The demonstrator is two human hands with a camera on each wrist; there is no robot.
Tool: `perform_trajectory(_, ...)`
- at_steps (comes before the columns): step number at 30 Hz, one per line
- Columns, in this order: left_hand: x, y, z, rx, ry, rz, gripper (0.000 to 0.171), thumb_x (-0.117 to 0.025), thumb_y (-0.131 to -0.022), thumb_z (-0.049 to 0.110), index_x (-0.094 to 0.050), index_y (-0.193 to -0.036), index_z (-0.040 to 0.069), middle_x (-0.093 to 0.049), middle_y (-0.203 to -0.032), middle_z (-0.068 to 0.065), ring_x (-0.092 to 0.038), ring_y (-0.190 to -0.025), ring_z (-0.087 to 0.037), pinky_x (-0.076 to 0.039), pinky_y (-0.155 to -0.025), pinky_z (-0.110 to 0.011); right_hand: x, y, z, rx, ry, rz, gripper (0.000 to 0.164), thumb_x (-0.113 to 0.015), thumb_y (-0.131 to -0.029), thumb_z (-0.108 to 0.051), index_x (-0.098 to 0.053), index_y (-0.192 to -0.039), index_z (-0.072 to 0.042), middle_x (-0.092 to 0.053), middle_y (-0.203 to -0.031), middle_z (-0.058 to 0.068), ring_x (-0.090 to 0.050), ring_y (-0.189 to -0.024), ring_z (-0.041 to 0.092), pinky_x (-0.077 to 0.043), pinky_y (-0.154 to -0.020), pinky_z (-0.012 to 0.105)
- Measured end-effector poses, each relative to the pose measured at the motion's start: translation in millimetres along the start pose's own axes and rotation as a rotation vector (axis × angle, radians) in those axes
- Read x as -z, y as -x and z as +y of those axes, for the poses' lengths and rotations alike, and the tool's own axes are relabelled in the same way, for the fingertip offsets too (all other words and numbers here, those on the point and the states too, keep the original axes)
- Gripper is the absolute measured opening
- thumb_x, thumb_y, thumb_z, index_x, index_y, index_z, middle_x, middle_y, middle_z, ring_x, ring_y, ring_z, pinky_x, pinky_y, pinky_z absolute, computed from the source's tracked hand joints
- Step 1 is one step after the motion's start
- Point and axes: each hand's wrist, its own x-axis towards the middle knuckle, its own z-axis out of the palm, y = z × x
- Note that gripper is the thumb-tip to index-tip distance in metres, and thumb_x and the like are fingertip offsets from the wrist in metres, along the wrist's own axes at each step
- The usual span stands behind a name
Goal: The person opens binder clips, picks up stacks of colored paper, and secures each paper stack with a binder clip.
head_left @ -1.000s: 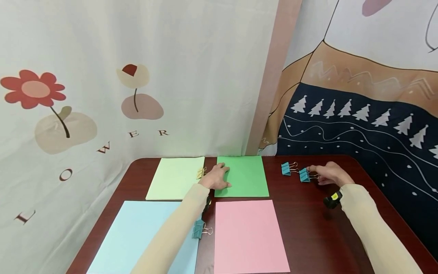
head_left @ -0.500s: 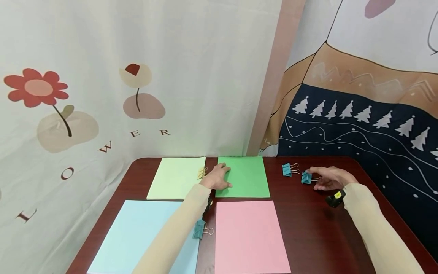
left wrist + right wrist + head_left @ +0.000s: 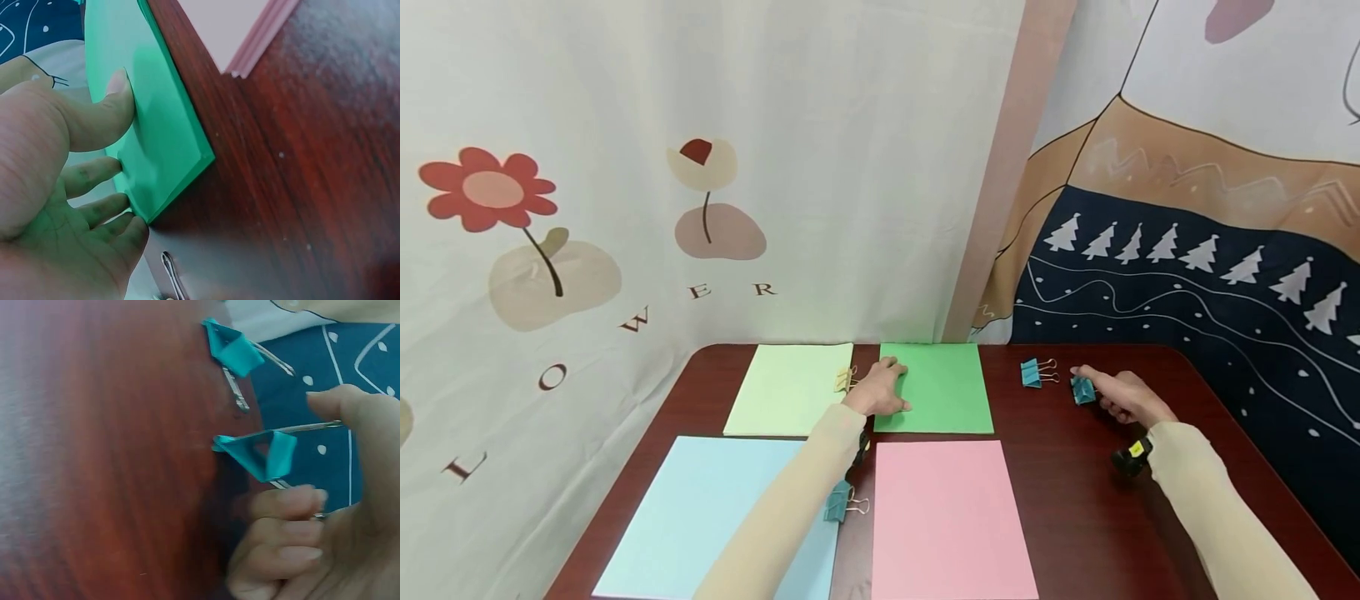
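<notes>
My left hand [image 3: 880,387] lies over the left edge of a green stack of paper [image 3: 947,392] at the table's back. The left wrist view shows its thumb [image 3: 115,115] on the top sheet, the other fingers at the stack's edge. At the back right my right hand [image 3: 1126,397] holds a teal binder clip [image 3: 1082,390] by its wire handles. In the right wrist view the thumb meets the upper handle, and curled fingers sit at the lower one. A second teal binder clip [image 3: 1032,374] lies just left of it.
A pale green stack [image 3: 782,387] bears a yellow binder clip [image 3: 844,379]. Nearer are a light blue stack [image 3: 692,508] with a teal binder clip [image 3: 837,502] at its right edge, and a pink stack [image 3: 951,517]. Curtains hang behind the dark red table [image 3: 1082,508].
My right fingers have curled in round the binder clip's handles, and the clip has shifted slightly right and turned. My left hand stays on the green stack. The head view has panned slightly.
</notes>
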Motion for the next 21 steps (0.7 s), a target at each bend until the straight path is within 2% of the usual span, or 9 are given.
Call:
perform_trajectory(3, -0.3, 0.3, 2.5, 0.008, 0.006, 0.009, 0.074, -0.079, -0.092, 0.028, -0.044, -0.154, 0.007, -0.025, -0.168, -0.016, -0.024, -0.156, -0.034, -0.038, -0.12, -0.051, -5, -1, 4, 0.037, 0.034, 0.066, 0.071, -0.042, -0.09, -0.084, -0.042, -0.055, -0.022, -0.039, -0.053, -0.006, -0.041, -0.05, 0.014, -0.04, -0.051, 0.029)
perform_trajectory(8, -0.3, 1.5, 7.7, 0.026, 0.021, 0.03, 0.075, -0.081, -0.09, 0.026, -0.045, -0.153, 0.005, -0.027, -0.167, -0.017, -0.024, -0.156, -0.035, -0.038, -0.119, -0.051, -9, 2, 10, 0.113, 0.145, 0.163, 0.075, -0.03, -0.093, -0.084, -0.04, -0.056, -0.021, -0.034, -0.055, -0.005, -0.04, -0.055, 0.018, -0.038, -0.058, 0.032)
perform_trajectory(13, -3.3, 1.1, 10.6, 0.063, 0.0, 0.075, 0.074, -0.084, -0.087, 0.025, -0.05, -0.147, 0.0, -0.031, -0.163, -0.023, -0.028, -0.153, -0.038, -0.041, -0.118, -0.049, -9, 4, 18, 0.174, 0.094, 0.197, 0.074, -0.028, -0.096, -0.081, -0.039, -0.059, -0.019, -0.034, -0.057, -0.004, -0.039, -0.057, 0.019, -0.035, -0.062, 0.033)
perform_trajectory(15, -4.1, 1.4, 13.3, 0.091, -0.011, 0.1, 0.065, -0.087, -0.084, 0.025, -0.057, -0.134, -0.003, -0.039, -0.153, -0.025, -0.038, -0.141, -0.038, -0.048, -0.109, -0.045, -9, 5, 20, 0.206, 0.052, 0.197, 0.073, -0.03, -0.097, -0.08, -0.038, -0.057, -0.019, -0.034, -0.055, -0.004, -0.037, -0.054, 0.019, -0.035, -0.061, 0.034)
perform_trajectory(17, -4.9, 1.8, 16.6, 0.118, -0.018, 0.127, 0.054, -0.088, -0.082, 0.024, -0.061, -0.12, -0.004, -0.046, -0.14, -0.025, -0.043, -0.124, -0.035, -0.052, -0.095, -0.041, -9, 7, 23, 0.227, 0.007, 0.187, 0.073, -0.032, -0.096, -0.08, -0.036, -0.056, -0.019, -0.033, -0.054, -0.004, -0.036, -0.051, 0.018, -0.035, -0.058, 0.035)
perform_trajectory(19, -5.1, 3.3, 21.2, 0.147, -0.01, 0.155, 0.047, -0.09, -0.08, 0.022, -0.061, -0.107, -0.003, -0.048, -0.127, -0.025, -0.04, -0.108, -0.031, -0.052, -0.08, -0.039, -9, 8, 26, 0.242, -0.062, 0.159, 0.071, -0.035, -0.097, -0.078, -0.034, -0.056, -0.02, -0.031, -0.052, -0.005, -0.032, -0.048, 0.015, -0.035, -0.053, 0.035)
perform_trajectory(21, -5.7, 4.7, 25.9, 0.172, -0.02, 0.18, 0.046, -0.09, -0.079, 0.022, -0.06, -0.103, -0.002, -0.049, -0.119, -0.024, -0.037, -0.101, -0.03, -0.048, -0.074, -0.036, -10, 8, 31, 0.251, -0.125, 0.122, 0.069, -0.037, -0.098, -0.076, -0.033, -0.057, -0.02, -0.031, -0.052, -0.005, -0.03, -0.046, 0.013, -0.034, -0.048, 0.035)
